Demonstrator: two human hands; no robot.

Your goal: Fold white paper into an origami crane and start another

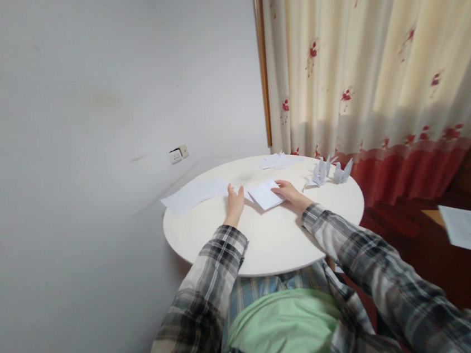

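The right hand [290, 190] pinches the folded paper [264, 196]; the left hand [234, 203], half open, seems empty beside it. I think careful aligning should precede pressing.

The folded white square [264, 197] is matt, smooth-looking paper, and the pointed white figures [321, 173] are creased paper too. The round white counter [268, 246] looks smooth with a soft sheen. The long cream floral curtain [333, 65] is pleated cloth, the grey-and-white plaid sleeves [215, 268] matt cloth, the rectangular white wall socket [175, 157] apparently plastic, and the narrow brown upright strip [263, 61] looks like glossy wood.
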